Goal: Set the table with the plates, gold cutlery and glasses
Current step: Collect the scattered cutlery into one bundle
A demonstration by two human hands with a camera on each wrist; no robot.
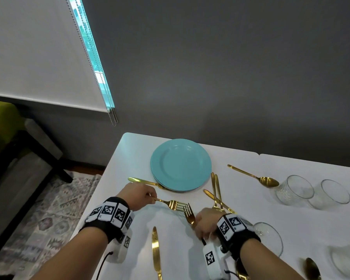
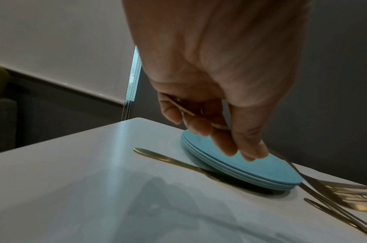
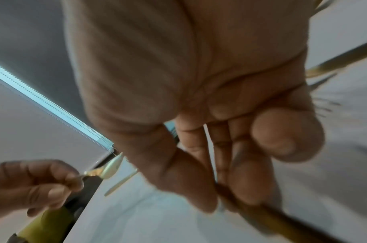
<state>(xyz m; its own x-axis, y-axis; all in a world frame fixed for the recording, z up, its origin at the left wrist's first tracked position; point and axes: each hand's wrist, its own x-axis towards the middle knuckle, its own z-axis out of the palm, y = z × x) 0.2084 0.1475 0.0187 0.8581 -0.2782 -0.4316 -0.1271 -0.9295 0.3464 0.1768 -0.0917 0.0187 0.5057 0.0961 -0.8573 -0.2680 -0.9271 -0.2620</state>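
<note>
**Forks Lifted, Tines Crossing**

While the white table (image 1: 129, 150) held the stacked round turquoise plates (image 1: 181, 164), the left hand (image 1: 138, 196) pinched one gold metal fork (image 1: 174, 204); the right hand (image 1: 205, 224) gripped another (image 1: 189, 214); their tines overlapped and might snag, jolting either loose.

Left hand (image 1: 136, 196) curled near the plates (image 1: 181, 164), pinching a fork handle (image 1: 160, 200); right hand (image 1: 206, 223) nearer than the plates, fingers closed around another fork (image 1: 189, 216).
</note>
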